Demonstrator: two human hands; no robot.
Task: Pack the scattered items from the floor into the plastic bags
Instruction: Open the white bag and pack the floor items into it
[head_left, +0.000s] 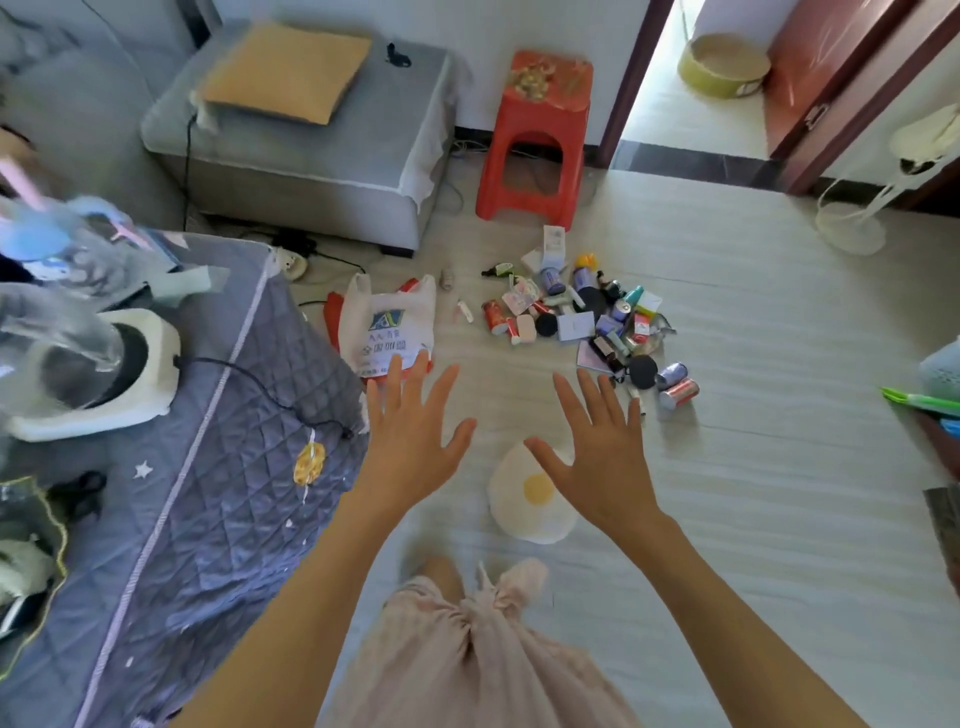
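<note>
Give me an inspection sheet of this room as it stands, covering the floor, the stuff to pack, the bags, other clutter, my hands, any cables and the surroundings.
Surface: pale striped floor, mostly bare around the pile.
Job's things: pile of small items, bottles, cans, boxes and compacts, heaped on the floor; two cans lie at its near edge.
Bags: white printed plastic bag lies flat left of the pile, a red one partly beneath it.
Clutter: fried-egg cushion on the floor under the hands.
Hands: left hand and right hand spread open, holding nothing.
Cables: black cable across the quilted cover; more by the grey ottoman.
Surroundings: red stool, open doorway.
</note>
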